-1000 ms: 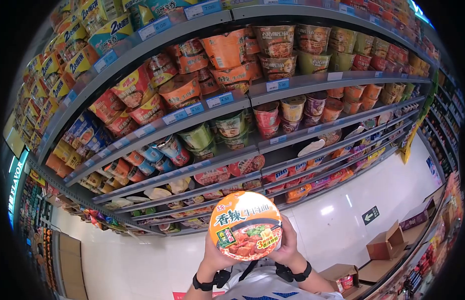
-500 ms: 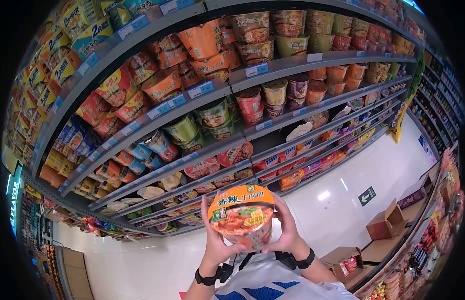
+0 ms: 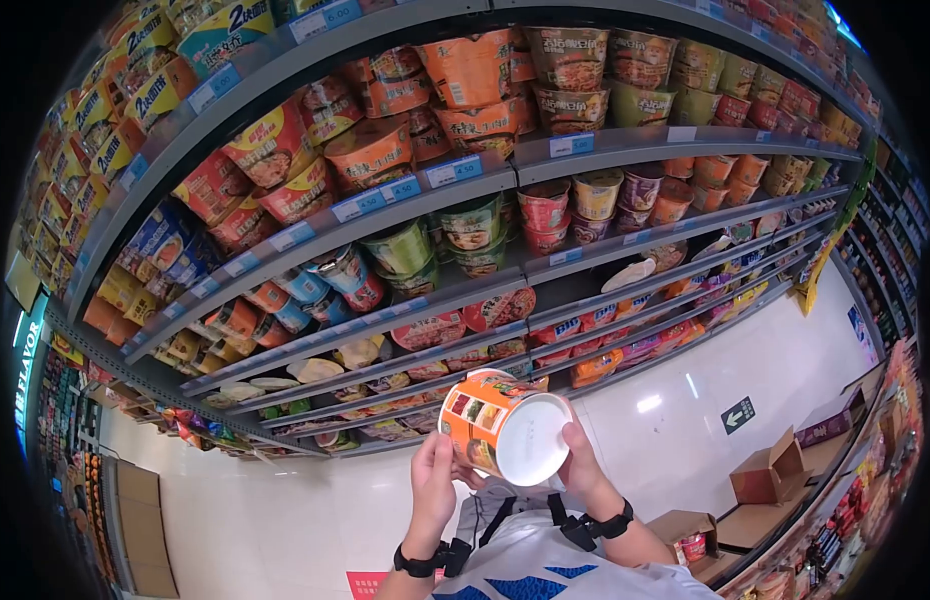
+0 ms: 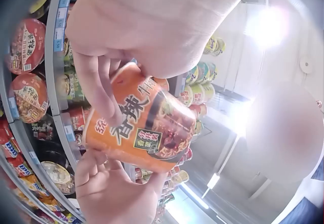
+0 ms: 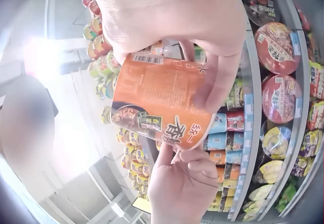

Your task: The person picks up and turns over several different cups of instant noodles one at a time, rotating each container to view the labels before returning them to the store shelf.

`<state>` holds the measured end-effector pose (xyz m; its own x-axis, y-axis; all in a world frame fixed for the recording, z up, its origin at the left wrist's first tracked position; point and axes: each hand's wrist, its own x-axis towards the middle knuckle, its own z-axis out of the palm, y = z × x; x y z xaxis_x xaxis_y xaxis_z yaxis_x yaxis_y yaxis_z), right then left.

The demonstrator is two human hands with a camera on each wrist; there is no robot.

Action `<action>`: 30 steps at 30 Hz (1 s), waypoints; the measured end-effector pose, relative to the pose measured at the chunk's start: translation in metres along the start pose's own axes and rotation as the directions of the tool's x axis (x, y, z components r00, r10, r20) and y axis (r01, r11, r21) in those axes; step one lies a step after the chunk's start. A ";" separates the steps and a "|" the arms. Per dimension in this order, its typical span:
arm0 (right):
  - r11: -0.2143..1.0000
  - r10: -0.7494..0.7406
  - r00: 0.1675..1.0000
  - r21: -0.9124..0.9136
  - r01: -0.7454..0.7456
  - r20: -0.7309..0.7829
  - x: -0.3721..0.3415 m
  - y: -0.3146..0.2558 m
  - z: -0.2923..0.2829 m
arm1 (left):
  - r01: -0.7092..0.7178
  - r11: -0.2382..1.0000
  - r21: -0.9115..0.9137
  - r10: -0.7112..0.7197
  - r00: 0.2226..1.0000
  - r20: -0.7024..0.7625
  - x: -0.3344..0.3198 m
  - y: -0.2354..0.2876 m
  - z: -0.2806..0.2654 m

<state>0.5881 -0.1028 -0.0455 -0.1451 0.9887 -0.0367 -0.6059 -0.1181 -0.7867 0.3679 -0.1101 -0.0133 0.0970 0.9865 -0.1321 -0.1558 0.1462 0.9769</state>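
orange noodle cup point(image 3: 483, 425): tilted, white base point(image 3: 533, 442) showing | left hand point(image 3: 433, 488): grips it, 8 o'clock | right hand point(image 3: 587, 466): grips it, 4 o'clock | stocked shelves point(image 3: 531, 153): 12 o'clock | floor arrow point(image 3: 738, 415): 3 o'clock

Two hands point(image 3: 432, 490), one held cup point(image 3: 475, 425), perhaps three cartons point(image 3: 768, 478).

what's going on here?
A person is holding an orange, printed, round noodle cup with both bare hands, left hand on one side and right hand on the other. It is tipped, its white circular base turned toward the head camera. It is held in the air, in front of long grey shelves stocked with more packaged noodles.
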 end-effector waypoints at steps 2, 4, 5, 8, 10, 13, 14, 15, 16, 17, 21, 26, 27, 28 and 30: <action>0.998 0.067 0.998 0.020 -0.067 -0.005 0.006 0.008 -0.001 | -0.010 1.000 0.003 0.010 0.997 -0.079 0.002 0.003 0.002; 0.989 0.143 0.985 0.054 -0.138 -0.097 0.013 0.004 0.009 | -0.082 0.994 0.070 0.088 0.991 -0.096 0.002 0.009 0.001; 0.988 0.151 0.984 0.052 -0.146 -0.096 0.020 0.002 0.011 | -0.077 0.995 0.066 0.084 0.991 -0.103 0.003 0.007 -0.001; 0.961 0.250 0.967 0.135 -0.242 -0.048 0.035 0.003 0.015 | -0.283 0.950 0.133 0.301 0.944 -0.137 0.009 0.002 -0.006; 0.952 0.294 0.951 0.120 -0.283 -0.089 0.045 0.008 0.015 | -0.313 0.943 0.115 0.329 0.929 -0.168 0.015 0.009 -0.006; 0.944 0.322 0.941 0.119 -0.309 -0.106 0.055 -0.007 0.025 | -0.333 0.920 0.206 0.366 0.919 -0.148 0.029 0.023 -0.011; 0.930 0.351 0.932 0.151 -0.335 -0.094 0.060 -0.013 0.027 | -0.345 0.917 0.201 0.376 0.915 -0.146 0.033 0.027 -0.011; 0.951 0.278 0.960 0.149 -0.272 -0.024 0.063 -0.014 0.025 | -0.381 0.886 0.263 0.420 0.901 -0.107 0.037 0.031 -0.010; 0.955 0.264 0.964 0.145 -0.259 -0.020 0.069 -0.014 0.018 | -0.418 0.848 0.326 0.460 0.886 -0.063 0.042 0.034 -0.010; 0.989 0.127 0.992 0.078 -0.128 0.024 0.075 -0.012 0.009 | -0.403 0.867 0.294 0.435 0.899 -0.050 0.045 0.035 -0.008; 0.987 -0.161 0.984 0.008 0.161 0.071 0.082 -0.036 0.015 | -0.401 0.852 0.336 0.431 0.902 -0.017 0.057 0.026 -0.006; 0.904 -0.426 0.905 -0.033 0.426 0.016 0.084 -0.037 0.008 | -0.485 0.754 0.442 0.502 0.861 0.088 0.046 0.027 0.004; 0.899 -0.437 0.899 -0.015 0.438 0.020 0.082 -0.037 0.007 | -0.497 0.784 0.372 0.494 0.862 0.111 0.043 0.024 0.005; 0.897 -0.442 0.897 -0.013 0.443 0.018 0.081 -0.039 0.004 | -0.504 0.811 0.298 0.486 0.863 0.136 0.040 0.021 0.006; 0.850 -0.514 0.835 -0.015 0.527 0.197 0.077 -0.046 0.001 | -0.432 0.866 0.253 0.400 0.901 0.171 0.042 0.012 0.007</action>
<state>0.6040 -0.0214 -0.0119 0.0366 0.8678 0.4955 -0.5795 0.4224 -0.6969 0.3769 -0.0677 -0.0062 0.1935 0.9341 0.3001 0.0717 -0.3186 0.9452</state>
